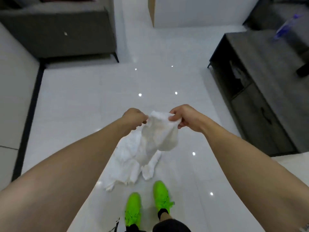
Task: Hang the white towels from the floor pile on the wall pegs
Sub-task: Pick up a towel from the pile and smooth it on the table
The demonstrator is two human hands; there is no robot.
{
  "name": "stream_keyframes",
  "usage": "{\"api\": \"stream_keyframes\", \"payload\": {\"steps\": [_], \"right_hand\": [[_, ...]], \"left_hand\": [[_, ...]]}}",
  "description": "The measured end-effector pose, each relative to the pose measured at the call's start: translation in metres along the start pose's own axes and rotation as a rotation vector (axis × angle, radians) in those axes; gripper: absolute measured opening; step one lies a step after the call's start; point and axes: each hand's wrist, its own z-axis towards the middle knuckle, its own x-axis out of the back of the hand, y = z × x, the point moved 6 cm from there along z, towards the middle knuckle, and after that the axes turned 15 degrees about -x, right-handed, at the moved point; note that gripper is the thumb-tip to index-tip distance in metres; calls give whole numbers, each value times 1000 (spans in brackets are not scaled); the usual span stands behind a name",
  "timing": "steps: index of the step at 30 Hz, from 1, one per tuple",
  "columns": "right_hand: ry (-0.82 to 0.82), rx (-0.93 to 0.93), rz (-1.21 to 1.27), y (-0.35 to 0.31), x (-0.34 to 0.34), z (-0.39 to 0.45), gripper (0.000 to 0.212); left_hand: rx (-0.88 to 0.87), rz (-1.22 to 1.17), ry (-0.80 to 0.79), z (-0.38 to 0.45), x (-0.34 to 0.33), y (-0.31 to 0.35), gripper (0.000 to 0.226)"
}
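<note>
A white towel hangs in the air in front of me, held by its top edge. My left hand pinches its left corner and my right hand grips its right corner. Below it, a pile of white towels lies crumpled on the glossy white floor, just ahead of my feet. No wall pegs are in view.
A grey sofa stands at the back left. A dark low cabinet runs along the right side. A white wall with a black skirting borders the left. My green shoes stand on the white tiled floor.
</note>
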Motion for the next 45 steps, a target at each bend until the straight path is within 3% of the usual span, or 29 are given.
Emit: {"api": "stream_keyframes", "payload": {"steps": [2,5,9,12,17,20,22,26,28,35,39,42,45], "right_hand": [[72,35,0,-16,15,-41,9],[157,129,54,-34,41,-103,10],[273,267,183,-44,84,-181,6],[362,317,226,-30,120,-232,6],[395,231,200,35,178,-290,12],[496,89,5,76,218,-324,29],[553,107,-27,95,250,-351,42],[326,515,337,126,305,-412,54],[271,601,437,150,332,-440,59],[374,522,551,255,430,-501,36],[558,496,637,296,496,-522,7],[718,437,631,330,552,-522,19],[825,228,491,368,609,-515,25]], "left_hand": [[-127,-9,65,-8,24,57,13],[-241,23,30,-20,33,135,17],[-263,99,-117,-47,-2,188,48],[-311,-34,-113,-65,-39,225,36],[-612,-26,-45,-100,-96,325,20],[-774,18,-138,-132,-152,390,19],[-893,103,-235,-159,-200,432,22],[-1085,197,-515,-221,-302,505,22],[-1135,228,-614,-248,-347,537,20],[-1285,402,-618,-268,-478,614,23],[-1395,529,-568,-243,-550,646,17],[-1462,575,-535,-215,-607,675,16],[-1473,529,-417,-175,-646,718,22]]}}
